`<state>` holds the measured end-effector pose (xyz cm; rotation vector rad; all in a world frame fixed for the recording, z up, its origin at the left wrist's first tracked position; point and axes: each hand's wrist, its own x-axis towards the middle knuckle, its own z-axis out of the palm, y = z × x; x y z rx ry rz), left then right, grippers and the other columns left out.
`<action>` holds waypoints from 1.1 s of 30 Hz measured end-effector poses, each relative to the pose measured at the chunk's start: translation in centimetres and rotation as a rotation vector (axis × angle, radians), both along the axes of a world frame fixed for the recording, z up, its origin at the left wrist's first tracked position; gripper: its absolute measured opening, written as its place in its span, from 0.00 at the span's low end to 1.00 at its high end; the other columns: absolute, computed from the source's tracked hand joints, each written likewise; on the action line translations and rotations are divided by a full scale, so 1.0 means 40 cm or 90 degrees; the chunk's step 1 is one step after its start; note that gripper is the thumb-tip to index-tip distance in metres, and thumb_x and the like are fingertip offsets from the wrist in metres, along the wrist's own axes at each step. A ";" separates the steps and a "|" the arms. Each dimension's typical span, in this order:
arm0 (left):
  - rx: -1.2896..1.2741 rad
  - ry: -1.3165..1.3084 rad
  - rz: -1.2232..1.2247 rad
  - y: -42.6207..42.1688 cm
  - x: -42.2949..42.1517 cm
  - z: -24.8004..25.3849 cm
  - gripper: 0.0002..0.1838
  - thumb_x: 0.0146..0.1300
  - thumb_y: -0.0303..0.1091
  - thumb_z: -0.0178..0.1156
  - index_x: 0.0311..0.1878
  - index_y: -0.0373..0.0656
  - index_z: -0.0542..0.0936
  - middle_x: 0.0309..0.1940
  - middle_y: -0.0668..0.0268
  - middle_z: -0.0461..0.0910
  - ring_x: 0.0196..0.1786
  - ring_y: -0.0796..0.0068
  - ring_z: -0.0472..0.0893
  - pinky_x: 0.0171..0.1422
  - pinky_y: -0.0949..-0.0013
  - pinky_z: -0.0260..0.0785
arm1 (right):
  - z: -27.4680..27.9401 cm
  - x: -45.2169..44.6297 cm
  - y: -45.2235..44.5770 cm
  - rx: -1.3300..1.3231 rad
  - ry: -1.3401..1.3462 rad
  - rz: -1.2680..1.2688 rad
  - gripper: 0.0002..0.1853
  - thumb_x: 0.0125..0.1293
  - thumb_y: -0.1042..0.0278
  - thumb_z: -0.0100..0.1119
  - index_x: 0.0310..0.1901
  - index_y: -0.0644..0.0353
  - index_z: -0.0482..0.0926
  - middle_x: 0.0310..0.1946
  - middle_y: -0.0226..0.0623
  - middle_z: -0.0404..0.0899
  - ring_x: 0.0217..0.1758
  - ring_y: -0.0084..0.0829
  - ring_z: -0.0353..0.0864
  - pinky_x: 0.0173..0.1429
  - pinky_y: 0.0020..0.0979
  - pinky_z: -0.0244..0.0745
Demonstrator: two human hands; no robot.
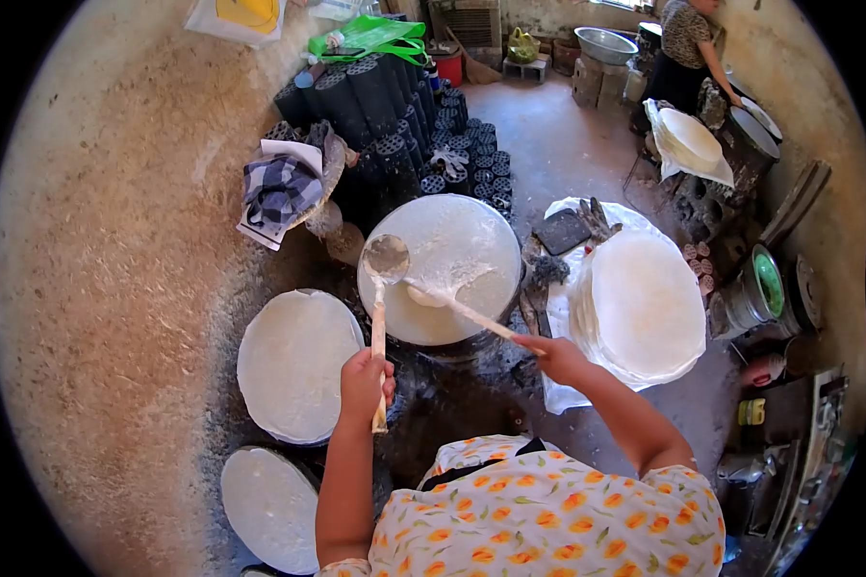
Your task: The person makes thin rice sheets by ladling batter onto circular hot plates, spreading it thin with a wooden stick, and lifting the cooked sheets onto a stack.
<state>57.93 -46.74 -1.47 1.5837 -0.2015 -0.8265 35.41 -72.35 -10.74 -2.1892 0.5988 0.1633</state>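
I'm in a rough room, its scuffed, tan plaster wall [115, 260] filling the left of the frame. At lower left leans a white-covered disc [271, 510]; above it, left of centre, sits another round, white-topped cover [296, 365], and higher up a black-and-white checked cloth [281, 188]. Next along, the left hand [367, 385] is clenched round the wooden handle of a ladle [387, 258], its grey bowl over the left part of a white-coated round cooking top [471, 236] at centre. Behind that, at upper centre, honeycomb coal briquettes [361, 96] stand in piles. The right hand [556, 360] grips a wooden-handled scoop [476, 317], slanting up-left so its white-smeared end lies over the same top. Right of centre is a stack of round white sheets [645, 303]; at upper right, another person [688, 58] bends over a drum [749, 137].
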 end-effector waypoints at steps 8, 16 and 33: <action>0.143 0.024 -0.003 -0.037 -0.055 -0.043 0.08 0.61 0.30 0.47 0.26 0.40 0.68 0.16 0.66 0.67 0.12 0.78 0.67 0.11 0.71 0.62 | -0.145 -0.030 0.130 0.278 -0.170 -0.192 0.36 0.56 0.87 0.42 0.66 0.43 0.67 0.44 0.30 0.79 0.34 0.18 0.72 0.38 0.20 0.69; -0.281 0.477 0.111 0.118 -0.074 0.057 0.11 0.65 0.28 0.46 0.44 0.29 0.70 0.22 0.66 0.66 0.13 0.81 0.62 0.13 0.73 0.60 | 0.062 0.011 0.225 0.253 -0.131 -0.147 0.34 0.56 0.85 0.46 0.64 0.40 0.70 0.39 0.40 0.82 0.37 0.34 0.82 0.44 0.31 0.74; -0.654 0.572 0.022 0.225 -0.117 0.141 0.25 0.69 0.30 0.40 0.63 0.22 0.55 0.28 0.64 0.66 0.16 0.81 0.67 0.14 0.75 0.66 | -0.001 -0.041 0.169 -0.122 0.035 0.099 0.34 0.60 0.77 0.50 0.66 0.30 0.63 0.25 0.50 0.75 0.31 0.50 0.79 0.38 0.45 0.73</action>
